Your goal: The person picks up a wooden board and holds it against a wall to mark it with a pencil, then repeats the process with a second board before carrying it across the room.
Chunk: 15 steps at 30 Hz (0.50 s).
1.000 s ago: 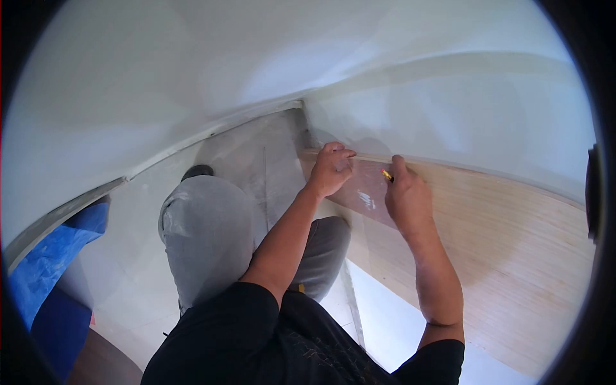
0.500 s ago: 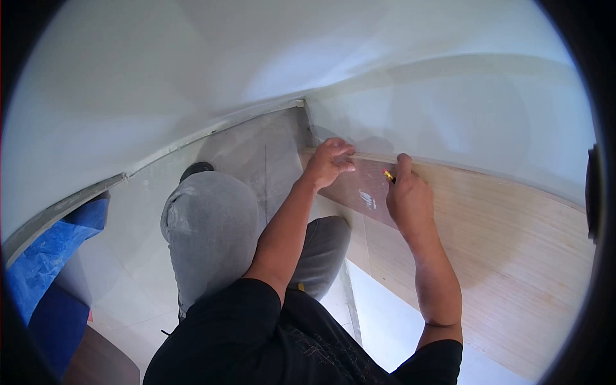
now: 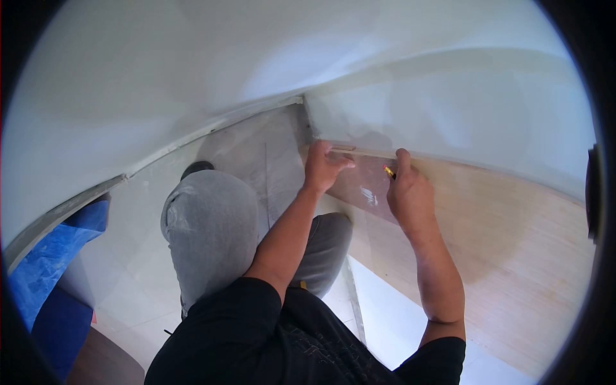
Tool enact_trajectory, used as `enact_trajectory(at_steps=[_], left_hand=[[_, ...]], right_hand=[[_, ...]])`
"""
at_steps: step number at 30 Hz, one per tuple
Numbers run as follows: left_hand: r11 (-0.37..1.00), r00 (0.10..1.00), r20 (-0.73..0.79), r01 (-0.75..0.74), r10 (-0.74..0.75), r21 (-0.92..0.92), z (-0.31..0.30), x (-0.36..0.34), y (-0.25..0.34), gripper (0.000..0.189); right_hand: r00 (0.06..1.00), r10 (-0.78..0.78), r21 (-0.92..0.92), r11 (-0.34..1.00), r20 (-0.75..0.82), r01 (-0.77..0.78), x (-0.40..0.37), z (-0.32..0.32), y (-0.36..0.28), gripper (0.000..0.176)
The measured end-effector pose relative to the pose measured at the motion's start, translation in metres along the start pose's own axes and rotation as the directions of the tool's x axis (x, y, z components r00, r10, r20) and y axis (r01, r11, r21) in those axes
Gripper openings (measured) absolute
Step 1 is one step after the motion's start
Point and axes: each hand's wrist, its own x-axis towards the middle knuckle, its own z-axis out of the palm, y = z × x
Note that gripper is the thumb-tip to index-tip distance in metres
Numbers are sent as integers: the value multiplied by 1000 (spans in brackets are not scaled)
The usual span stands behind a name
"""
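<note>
A long light wooden board [image 3: 507, 244] stands on edge along the white wall, with a darker reddish-brown section bearing white smears near its left end. My left hand [image 3: 323, 168] grips the board's upper edge near that end, thumb on the near face and fingers over the top. Beside those fingers a small thin strip of wood [image 3: 344, 148] shows along the edge. My right hand [image 3: 410, 196] is closed around a pencil [image 3: 389, 172], whose yellow shaft and reddish end stick out toward the left. Its index finger rests at the board's top edge; the pencil's other end is hidden.
White walls [image 3: 449, 109] meet at a corner beyond my left hand. My bent knee [image 3: 212, 231] is on the left over the grey tiled floor [image 3: 135, 256]. A blue plastic sheet [image 3: 58, 256] lies at the far left.
My left hand has shifted slightly left and closed in on the board's edge, and the small strip shows beside it. My right hand has barely moved, still with the pencil.
</note>
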Motion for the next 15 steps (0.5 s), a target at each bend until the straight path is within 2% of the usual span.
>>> enact_trajectory(at_steps=[3,6,10,13,15], left_hand=[[933,933,-36,359,-359,1,17,-22,-4,78],[797,854,120,516,-506,-313,37,-23,-27,83],[803,857,220,514,-466,-301,32,-15,-34,75],[774,846,291,529,-448,-348,24,-9,-23,65],[766,853,280,520,-440,-379,21,-13,-18,57]], right_hand=[[1000,7,-24,1000,6,-7,2,1,1,33],[1000,3,-31,1000,6,-3,0,3,0,34],[999,36,-33,999,34,-35,0,0,0,38],[994,0,109,994,-107,12,-13,-3,-7,39],[993,45,363,932,-113,-1,-29,12,-16,34]])
